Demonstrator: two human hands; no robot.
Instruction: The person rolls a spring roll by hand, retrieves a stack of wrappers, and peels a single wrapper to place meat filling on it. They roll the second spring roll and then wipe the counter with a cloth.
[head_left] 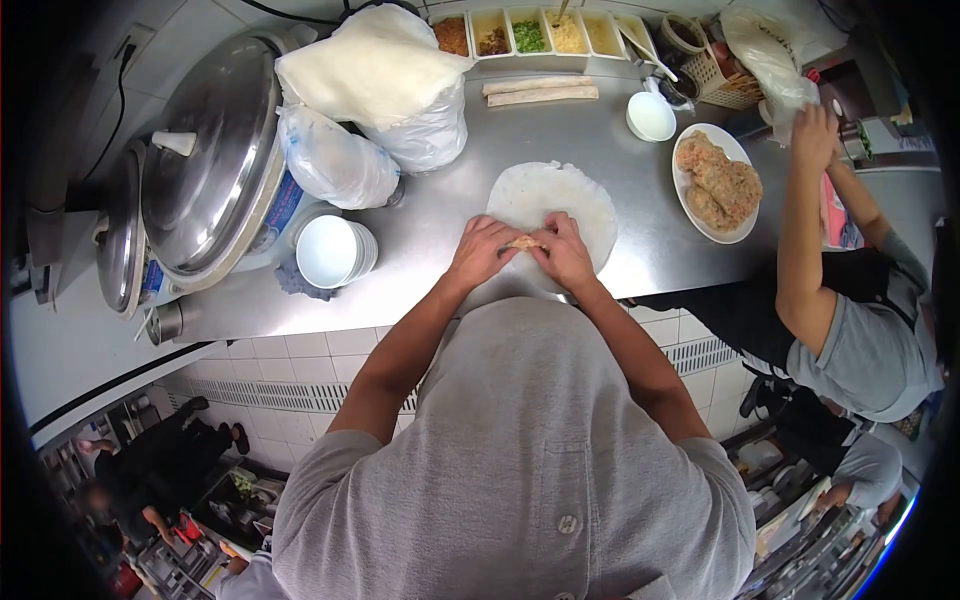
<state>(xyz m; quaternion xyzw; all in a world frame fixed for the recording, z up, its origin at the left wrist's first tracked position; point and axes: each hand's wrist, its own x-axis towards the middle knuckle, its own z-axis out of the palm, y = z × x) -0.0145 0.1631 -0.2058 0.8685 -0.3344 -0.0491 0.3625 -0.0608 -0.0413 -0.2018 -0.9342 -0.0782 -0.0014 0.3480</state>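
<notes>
A thin, round, pale wrapper [560, 190] lies flat on the steel counter in front of me. At its near edge is a strip of orange-pink minced filling [522, 242], partly covered by my fingers. My left hand [481, 252] curls its fingers around the left end of that near edge. Opposite it, my right hand [563, 252] grips the wrapper's right side with bent fingers. Farther back on the counter, two long pale rolls [540, 92] lie side by side. To the right, a white oval plate [683, 190] bears a mound of minced filling [722, 182].
Bagged pale sheets [375, 65] stand at back left, near large lidded pots [215, 150]. White bowls [330, 252] are stacked at left; a small bowl [651, 117] sits back right. Condiment containers [540, 55] line the wall. A co-worker's arms [808, 220] reach over the counter at right.
</notes>
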